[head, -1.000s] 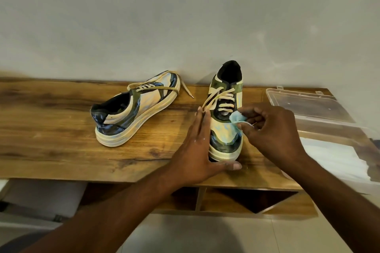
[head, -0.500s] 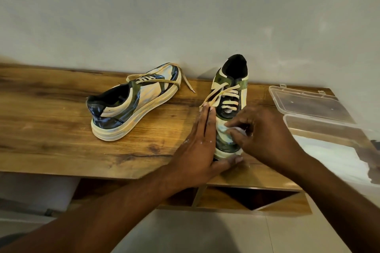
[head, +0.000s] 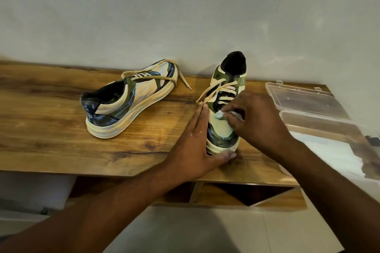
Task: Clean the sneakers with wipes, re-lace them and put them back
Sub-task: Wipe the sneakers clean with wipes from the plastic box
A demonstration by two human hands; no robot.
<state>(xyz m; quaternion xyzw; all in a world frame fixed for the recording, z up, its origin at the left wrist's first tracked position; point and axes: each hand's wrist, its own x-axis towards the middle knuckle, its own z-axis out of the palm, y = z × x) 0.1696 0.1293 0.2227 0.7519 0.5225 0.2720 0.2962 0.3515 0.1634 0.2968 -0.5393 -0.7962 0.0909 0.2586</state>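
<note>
Wipe (head: pixel 219 115) on sneaker (head: pixel 224 109), shelf-edge (head: pixel 144 172) close

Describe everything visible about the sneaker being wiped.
The right-hand sneaker stands upright on the wooden shelf top, toe toward the camera, heel near the wall. It has a cream toe panel, glossy dark and olive overlays, a cream sole, a black lining and loose cream laces. The left hand braces its side; the right hand presses a wipe on it.

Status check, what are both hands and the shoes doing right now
Left hand flat against the near sneaker, bracing it. Right hand pinching a wipe on its toe. Other sneaker untouched, laces loose. Nothing blocking.
</note>
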